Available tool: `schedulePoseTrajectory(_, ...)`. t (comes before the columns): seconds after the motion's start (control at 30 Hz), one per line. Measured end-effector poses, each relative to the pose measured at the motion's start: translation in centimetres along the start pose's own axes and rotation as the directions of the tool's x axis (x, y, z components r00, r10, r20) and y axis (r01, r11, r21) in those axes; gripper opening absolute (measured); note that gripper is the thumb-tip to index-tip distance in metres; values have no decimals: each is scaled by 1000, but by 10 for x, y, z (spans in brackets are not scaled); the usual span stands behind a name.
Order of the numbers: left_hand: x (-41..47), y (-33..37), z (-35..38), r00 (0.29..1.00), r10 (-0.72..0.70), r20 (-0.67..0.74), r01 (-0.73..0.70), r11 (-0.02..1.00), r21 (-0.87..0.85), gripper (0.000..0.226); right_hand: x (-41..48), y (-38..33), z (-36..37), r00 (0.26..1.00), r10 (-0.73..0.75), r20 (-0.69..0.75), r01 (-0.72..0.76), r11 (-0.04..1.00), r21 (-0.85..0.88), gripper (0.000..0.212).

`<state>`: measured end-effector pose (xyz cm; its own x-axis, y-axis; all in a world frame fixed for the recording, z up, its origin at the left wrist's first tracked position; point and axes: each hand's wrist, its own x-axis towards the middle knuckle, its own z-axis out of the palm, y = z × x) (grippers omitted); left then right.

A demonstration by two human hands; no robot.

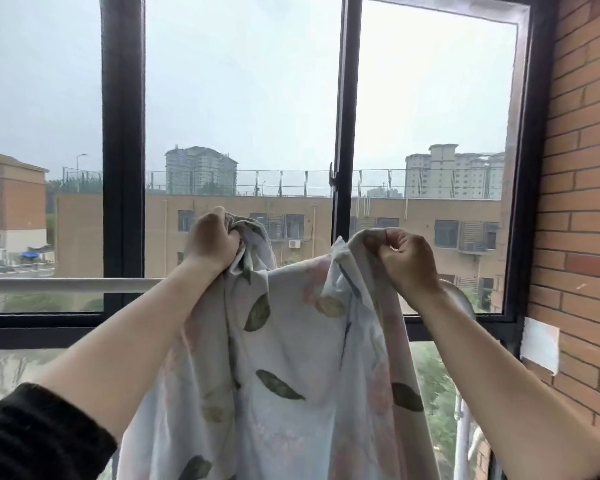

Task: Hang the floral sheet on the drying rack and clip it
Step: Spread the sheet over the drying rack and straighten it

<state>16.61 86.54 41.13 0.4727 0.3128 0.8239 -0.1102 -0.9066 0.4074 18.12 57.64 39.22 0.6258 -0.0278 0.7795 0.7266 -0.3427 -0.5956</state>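
**Sheet raised to rail height, not yet draped or clipped.**

The left hand [212, 241] is closed in a fist on a bunched corner of the pale cotton sheet printed with green leaves and pink flowers [284, 358]; the right hand [405, 261] pinches its folded top edge. The sheet hangs between both hands, in front of the white horizontal metal drying rail [70, 285]. Judged step: lifting. The next move calls for carrying the top edge over the rail, then spreading it. No clips are visible. The black-framed window [122, 168] lies just behind, the red brick wall [582, 168] close on the right, limiting spread.
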Motion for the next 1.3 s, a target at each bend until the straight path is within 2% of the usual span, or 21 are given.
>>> schedulePoseTrajectory(0.17,1,4,0,997,-75,21,76,996,-39,13,72,-22,28,991,-127,-45,129,991,46,16)
schedulePoseTrajectory(0.23,-1,9,-2,994,-102,39,105,992,-67,18,95,-26,48,991,-130,13,130,990,49,13)
schedulePoseTrajectory(0.27,-3,11,-3,993,-106,47,109,991,-81,23,102,-21,60,993,-88,84,83,995,59,17)
schedulePoseTrajectory(0.33,-7,14,-4,994,-90,65,97,989,-111,35,99,-3,81,959,45,280,-64,996,60,10)
schedulePoseTrajectory(0.43,-10,11,-6,993,-58,99,66,995,-74,60,76,28,84,836,223,501,-201,975,-98,12)
schedulePoseTrajectory(0.5,-11,11,-8,993,-53,104,58,997,-49,78,69,40,76,751,336,568,-276,942,-192,15)
schedulePoseTrajectory(0.6,-16,18,-9,983,-59,173,68,997,-43,85,69,42,68,685,409,603,-328,912,-246,8)
schedulePoseTrajectory(0.67,-21,27,-6,969,-18,244,23,1000,-19,91,67,41,66,673,389,629,-431,897,-94,5)
schedulePoseTrajectory(0.73,-27,37,-4,955,37,295,-41,999,7,94,65,38,62,671,340,659,-525,845,98,12)
schedulePoseTrajectory(0.77,-30,42,-3,945,59,321,-68,998,15,93,63,35,60,671,327,665,-542,829,139,16)
schedulePoseTrajectory(0.93,-44,54,-1,910,135,393,-193,975,113,82,56,24,52,710,384,590,-580,795,180,14)
schedulePoseTrajectory(1.03,-43,55,0,879,83,470,-160,979,128,72,54,20,51,727,392,563,-554,820,144,24)
schedulePoseTrajectory(1.1,-39,55,0,853,35,521,-115,986,122,66,51,25,51,822,351,449,-399,917,13,24)
schedulePoseTrajectory(1.17,-35,53,2,841,17,541,-111,983,143,64,39,30,44,949,198,245,-183,980,-82,21)
schedulePoseTrajectory(1.2,-33,52,4,835,12,550,-116,981,155,65,25,30,37,984,94,149,-85,994,-72,20)
schedulePoseTrajectory(1.27,-30,50,7,822,11,570,-126,978,163,70,-7,31,20,999,-44,20,44,999,-17,21)
schedulePoseTrajectory(1.3,-28,50,9,817,14,576,-128,979,158,74,-22,32,13,999,-51,-3,51,999,15,21)
